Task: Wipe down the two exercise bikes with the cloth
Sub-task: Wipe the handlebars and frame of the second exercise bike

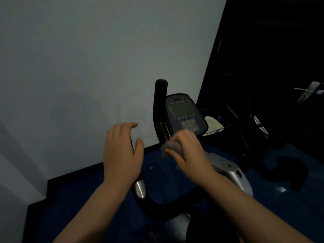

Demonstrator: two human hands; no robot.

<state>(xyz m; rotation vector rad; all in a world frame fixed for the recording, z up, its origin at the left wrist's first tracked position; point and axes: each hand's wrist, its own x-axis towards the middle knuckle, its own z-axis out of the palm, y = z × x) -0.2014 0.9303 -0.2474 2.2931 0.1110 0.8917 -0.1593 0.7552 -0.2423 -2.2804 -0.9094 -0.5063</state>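
Observation:
An exercise bike stands in front of me, with a dark console (184, 113), black handlebars (159, 109) and a silver body (231, 171). My right hand (188, 149) grips a grey cloth (172, 148) just below the console, by the handlebar stem. My left hand (121, 149) hovers to the left of the bike with its fingers apart, holding nothing. A second bike (259, 127) shows dimly at the right in the dark; its shape is hard to make out.
A pale wall (87, 67) rises close behind the bike. The floor (87, 199) is blue with a black skirting strip. A dark door with a metal handle (305, 92) is at the right. A wire basket holding a pale object (213, 123) sits beside the console.

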